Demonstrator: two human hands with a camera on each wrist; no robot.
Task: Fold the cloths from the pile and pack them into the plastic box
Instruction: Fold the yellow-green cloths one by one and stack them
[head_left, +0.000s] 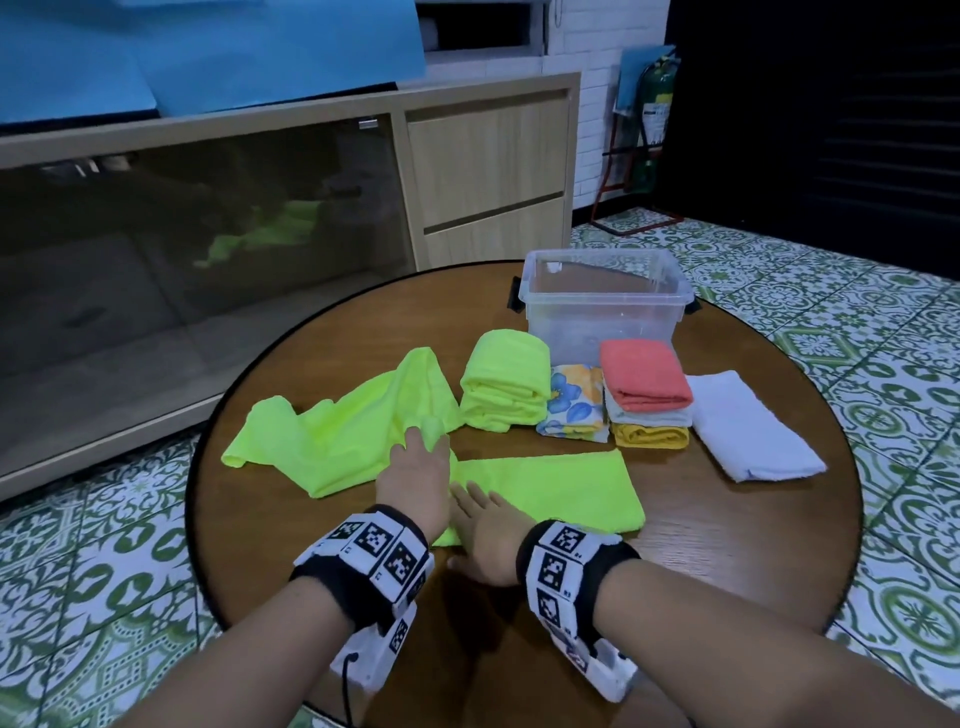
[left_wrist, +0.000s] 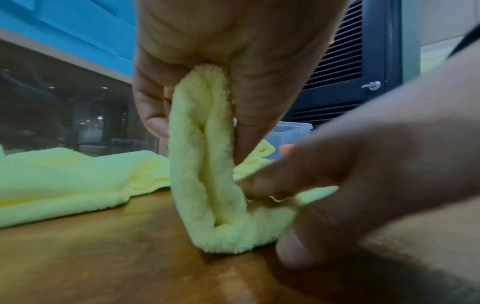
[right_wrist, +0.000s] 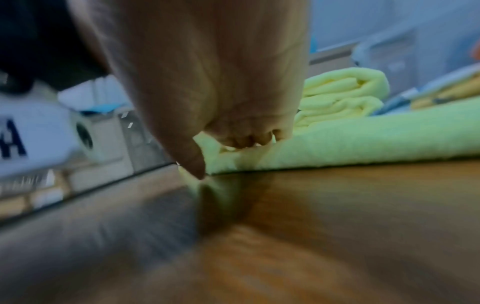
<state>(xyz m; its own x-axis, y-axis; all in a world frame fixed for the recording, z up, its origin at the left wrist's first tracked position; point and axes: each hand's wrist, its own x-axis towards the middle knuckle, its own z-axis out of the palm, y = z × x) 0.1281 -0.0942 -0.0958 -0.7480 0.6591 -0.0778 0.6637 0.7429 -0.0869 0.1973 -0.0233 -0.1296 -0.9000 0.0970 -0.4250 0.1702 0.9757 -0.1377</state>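
A round wooden table stands on a green-and-white patterned tile floor, with a low wooden cabinet behind it and a green fire extinguisher in a stand by the white brick wall. At the far side of the table sits one clear plastic box, lid off, nothing visible inside. Three lime-green cloths lie on the table: a crumpled cloth at the left, a folded green cloth just in front of the box, and a long strip cloth nearest the person. Beside the folded green one lies one floral cloth, then a stack of three, coral cloth on top, a pale one in the middle, yellow cloth at the bottom. One folded white cloth lies at the right. The left hand pinches the strip's left end between thumb and fingers, lifting it upright off the wood, as the left wrist view shows. The right hand rests with fingers laid flat on the strip just beside that raised end, its thumb tip at the near edge
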